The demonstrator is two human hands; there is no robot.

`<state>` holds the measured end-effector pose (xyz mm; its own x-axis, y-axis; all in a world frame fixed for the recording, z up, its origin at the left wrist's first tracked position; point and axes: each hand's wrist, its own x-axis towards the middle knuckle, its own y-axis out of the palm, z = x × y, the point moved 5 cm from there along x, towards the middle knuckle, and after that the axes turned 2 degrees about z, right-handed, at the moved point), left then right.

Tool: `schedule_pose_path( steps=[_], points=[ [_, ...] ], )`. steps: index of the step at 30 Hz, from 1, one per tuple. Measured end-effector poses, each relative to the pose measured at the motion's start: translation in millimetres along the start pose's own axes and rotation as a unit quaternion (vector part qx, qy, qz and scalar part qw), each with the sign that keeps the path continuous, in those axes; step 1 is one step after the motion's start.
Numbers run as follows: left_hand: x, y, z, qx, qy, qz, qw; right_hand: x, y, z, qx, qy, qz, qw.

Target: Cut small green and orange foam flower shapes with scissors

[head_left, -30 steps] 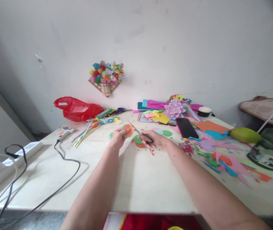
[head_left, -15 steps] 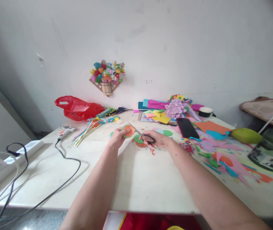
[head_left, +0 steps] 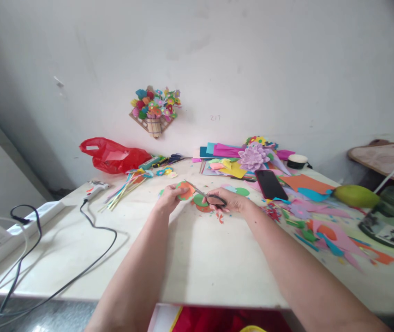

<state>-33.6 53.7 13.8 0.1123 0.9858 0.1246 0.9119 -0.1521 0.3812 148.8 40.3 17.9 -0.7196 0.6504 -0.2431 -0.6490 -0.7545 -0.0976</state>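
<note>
My left hand [head_left: 170, 197] pinches an orange paper cutout [head_left: 187, 189] with a green piece beside it, held just above the table. In my right hand [head_left: 227, 199] is a pair of dark-handled scissors [head_left: 217, 200], fingers wrapped through the loops. The blades point left and reach the right edge of the orange cutout. Below the scissors lie a green disc [head_left: 199, 200] and an orange one [head_left: 202, 209], partly covered. Small orange scraps [head_left: 221, 218] lie under my right hand, and another green disc [head_left: 241, 191] rests behind it.
A black phone [head_left: 271, 185] and coloured scraps [head_left: 328, 233] spread to the right, near a glass jar [head_left: 392, 216]. At left are a glue gun [head_left: 96, 189] with its cord, a power strip [head_left: 41, 216], thin sticks [head_left: 124, 192] and a red plastic bag [head_left: 114, 157].
The scissor blades look more closed at the orange cutout's edge. Both hands stay in nearly the same place.
</note>
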Motion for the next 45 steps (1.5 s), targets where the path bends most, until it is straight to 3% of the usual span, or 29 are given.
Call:
schedule_pose_path(
  steps=[24, 45],
  points=[
    [-3.7, -0.1, 0.0, 0.048, -0.025, 0.035, 0.998, -2.8, -4.9, -5.9, -0.04, -0.019, 0.042, 0.998],
    [-5.7, 0.9, 0.0, 0.07, -0.053, 0.023, 0.996, 4.7, -9.9, -12.0, -0.058, -0.013, 0.023, 0.998]
  ],
)
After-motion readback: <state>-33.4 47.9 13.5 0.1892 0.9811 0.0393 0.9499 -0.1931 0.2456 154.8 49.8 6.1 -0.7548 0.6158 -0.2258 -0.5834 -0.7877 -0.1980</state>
